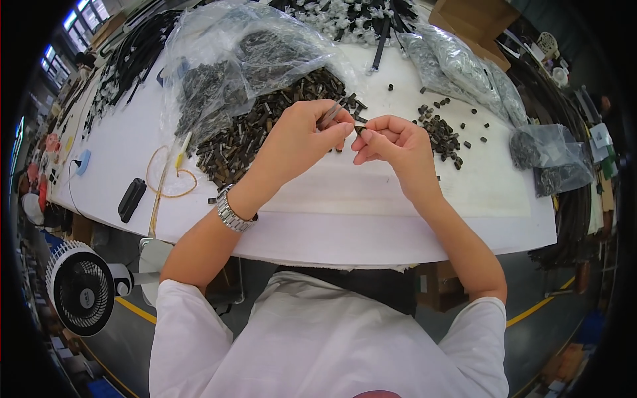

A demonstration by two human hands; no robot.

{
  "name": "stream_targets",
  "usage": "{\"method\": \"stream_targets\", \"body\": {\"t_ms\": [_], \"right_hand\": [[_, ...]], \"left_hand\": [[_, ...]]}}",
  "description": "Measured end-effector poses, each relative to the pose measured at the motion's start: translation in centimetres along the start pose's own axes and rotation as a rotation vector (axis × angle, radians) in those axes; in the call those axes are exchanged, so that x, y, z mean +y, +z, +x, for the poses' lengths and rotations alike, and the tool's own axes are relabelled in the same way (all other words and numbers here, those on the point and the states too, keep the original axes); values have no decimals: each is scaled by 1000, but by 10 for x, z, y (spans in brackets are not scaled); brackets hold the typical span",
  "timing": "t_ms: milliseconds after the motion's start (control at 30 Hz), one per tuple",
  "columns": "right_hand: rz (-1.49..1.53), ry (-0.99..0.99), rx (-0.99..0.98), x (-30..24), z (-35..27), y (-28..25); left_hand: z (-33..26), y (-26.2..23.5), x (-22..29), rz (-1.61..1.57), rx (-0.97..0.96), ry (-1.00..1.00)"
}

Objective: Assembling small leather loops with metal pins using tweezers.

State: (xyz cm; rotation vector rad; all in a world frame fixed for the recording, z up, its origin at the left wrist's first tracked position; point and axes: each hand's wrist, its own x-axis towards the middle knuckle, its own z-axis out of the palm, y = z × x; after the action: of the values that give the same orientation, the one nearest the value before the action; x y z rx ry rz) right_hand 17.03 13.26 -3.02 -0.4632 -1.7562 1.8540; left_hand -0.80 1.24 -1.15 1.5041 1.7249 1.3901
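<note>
One small, dark piece [359, 131] in the right hand [397, 147].

Marks visible, no lettering legible

At the lower left of the frame, a small pale mark [87, 298] sits on the hub of a round black-and-white plastic fan [71, 278]; near the right edge, a white rectangular card [600, 134] bears dark marks, too small to read.
</note>
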Motion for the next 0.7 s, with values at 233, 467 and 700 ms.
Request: {"method": "stream_targets", "body": {"t_ms": [233, 467, 700], "right_hand": [[50, -26, 109, 2, 2, -7], [3, -18, 142, -4, -1, -3], [-89, -85, 159, -4, -3, -1]], "left_hand": [[0, -5, -16, 163, 57, 161], [-14, 4, 19, -1, -88, -116], [-17, 7, 25, 117, -72, -44]]}}
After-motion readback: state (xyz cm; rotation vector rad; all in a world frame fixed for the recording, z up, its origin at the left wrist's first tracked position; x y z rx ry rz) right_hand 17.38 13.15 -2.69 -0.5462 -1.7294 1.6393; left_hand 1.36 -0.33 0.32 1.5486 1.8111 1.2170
